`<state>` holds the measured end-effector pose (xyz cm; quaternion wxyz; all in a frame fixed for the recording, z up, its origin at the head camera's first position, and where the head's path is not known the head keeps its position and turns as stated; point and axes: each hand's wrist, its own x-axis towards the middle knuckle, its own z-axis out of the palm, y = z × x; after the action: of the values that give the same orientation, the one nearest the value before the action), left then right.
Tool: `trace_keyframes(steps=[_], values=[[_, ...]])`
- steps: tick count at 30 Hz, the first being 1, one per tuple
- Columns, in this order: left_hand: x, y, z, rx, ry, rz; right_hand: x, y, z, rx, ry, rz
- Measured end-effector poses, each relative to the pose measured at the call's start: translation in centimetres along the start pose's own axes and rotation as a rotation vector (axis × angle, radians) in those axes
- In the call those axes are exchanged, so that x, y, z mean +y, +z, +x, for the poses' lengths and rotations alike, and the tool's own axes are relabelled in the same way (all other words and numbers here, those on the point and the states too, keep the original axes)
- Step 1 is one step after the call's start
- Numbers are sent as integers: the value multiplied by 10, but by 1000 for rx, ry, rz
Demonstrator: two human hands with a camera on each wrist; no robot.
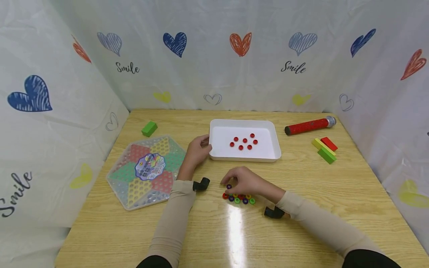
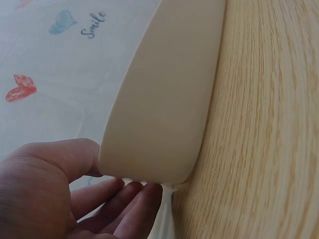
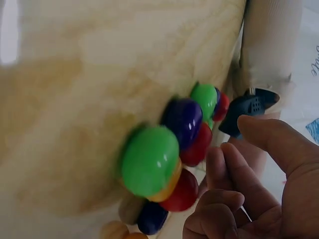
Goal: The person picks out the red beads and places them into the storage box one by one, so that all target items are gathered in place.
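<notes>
My left hand holds the left end of a white tray, thumb at the rim and fingertips against the outer end wall. Several red beads lie inside the tray. On the table in front of it, my right hand hovers low over a cluster of mixed beads, including a green bead, a purple bead and a red bead. Thumb and fingers are apart, and no bead shows between them in the right wrist view. Another purple bead appears beside the fingertips in the head view.
A hexagonal board in a clear cover lies left of my left arm. Behind it is a green block. At the right are a red tube with a silvery end and yellow, red and green blocks. Patterned curtains surround the table.
</notes>
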<state>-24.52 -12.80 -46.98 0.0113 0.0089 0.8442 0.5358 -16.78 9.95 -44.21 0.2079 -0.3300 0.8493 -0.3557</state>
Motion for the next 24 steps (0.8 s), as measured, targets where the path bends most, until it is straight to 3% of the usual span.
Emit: trace_keyframes(steps=[24], values=[[0,-1,-1,-8,9,-9,-2,15,-5,-38,-50,-25]])
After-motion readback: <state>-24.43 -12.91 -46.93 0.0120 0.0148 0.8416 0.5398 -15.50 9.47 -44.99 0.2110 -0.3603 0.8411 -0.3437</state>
